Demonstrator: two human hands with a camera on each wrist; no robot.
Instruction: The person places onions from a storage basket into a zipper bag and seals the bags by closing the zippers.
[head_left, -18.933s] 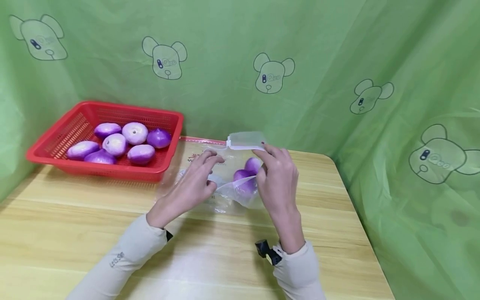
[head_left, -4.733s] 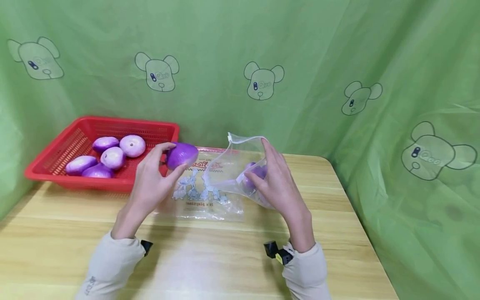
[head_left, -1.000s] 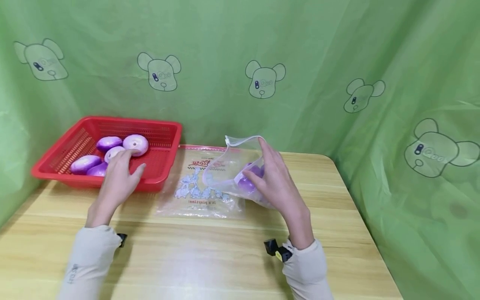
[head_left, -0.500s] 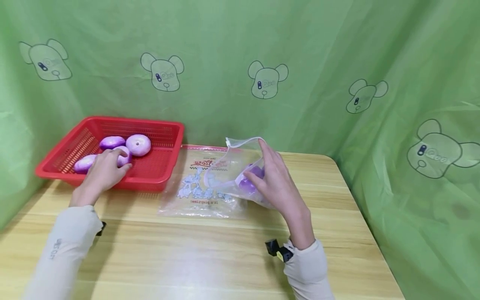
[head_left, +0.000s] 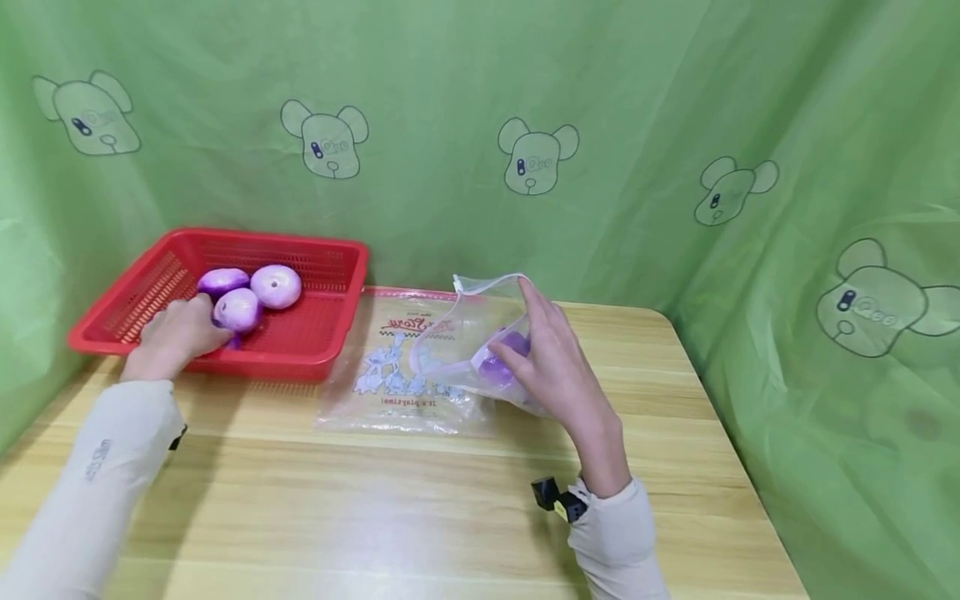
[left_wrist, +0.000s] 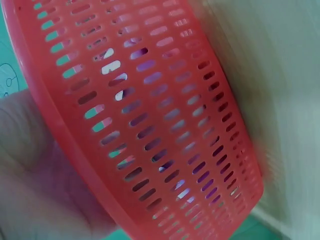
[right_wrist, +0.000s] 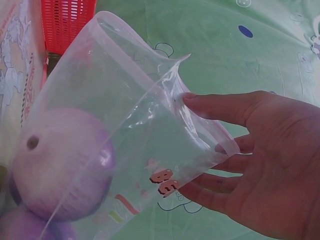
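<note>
My left hand (head_left: 176,333) reaches over the front wall of a red plastic basket (head_left: 285,367), above the purple onions. Its fingertips are hidden, so what they touch inside does not show. Three onions (head_left: 276,287) are plainly visible there, and a sliver of purple shows by the thumb. The left wrist view has mostly the slotted basket wall (left_wrist: 150,115). With my right hand (head_left: 558,362) I hold the mouth of a clear zip bag (right_wrist: 135,125) apart, thumb at one edge and fingers at the other side. Purple onions (right_wrist: 65,165) lie inside that bag.
A flat transparent bag (head_left: 397,412) with a red zip edge and printed blue figures lies on the wooden table (head_left: 420,508), between basket and held bag. Green curtain (head_left: 435,167) with bear-head prints surrounds the back and right sides.
My left hand has moved left and deeper into the basket, onto its front left part, where it now hides the onions. My right hand and the held bag have stayed in place.
</note>
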